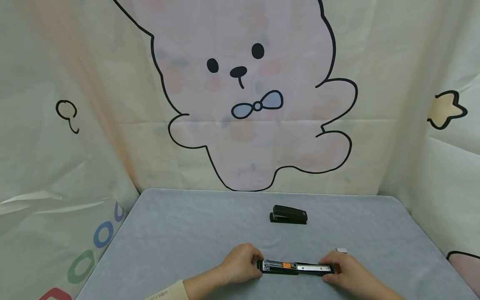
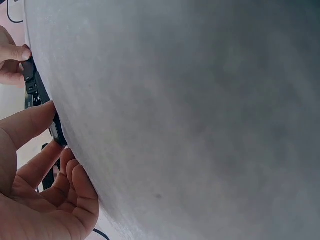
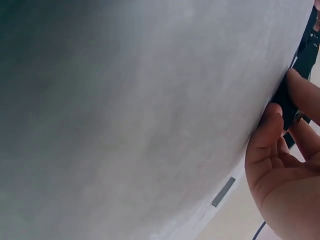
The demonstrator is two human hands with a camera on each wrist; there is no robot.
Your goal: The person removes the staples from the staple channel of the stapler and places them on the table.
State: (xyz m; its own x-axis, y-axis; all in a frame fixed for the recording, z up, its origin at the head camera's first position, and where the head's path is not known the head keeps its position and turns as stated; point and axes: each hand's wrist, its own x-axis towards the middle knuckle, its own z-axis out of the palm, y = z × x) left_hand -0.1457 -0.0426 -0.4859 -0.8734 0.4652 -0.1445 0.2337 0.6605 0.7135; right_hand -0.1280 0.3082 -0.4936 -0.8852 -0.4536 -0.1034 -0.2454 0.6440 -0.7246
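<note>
A black stapler (image 1: 277,271), swung wide open and laid out nearly flat, lies lengthwise near the front of the table, its inner metal channel and an orange label facing up. My left hand (image 1: 241,263) pinches its left end between thumb and fingers. At the other end, my right hand (image 1: 346,271) grips the tip the same way. The left wrist view shows the left hand (image 2: 55,195) with thumb and index finger on the stapler's end (image 2: 59,132). In the right wrist view, the right hand (image 3: 287,185) holds the black end (image 3: 285,102).
Farther back on the table stands a second black stapler (image 1: 288,214), closed. A small grey strip, perhaps staples (image 1: 341,250), lies just behind the right hand. The blue-grey cloth-covered table (image 1: 187,225) ends at printed curtains (image 1: 93,166) at the back and sides.
</note>
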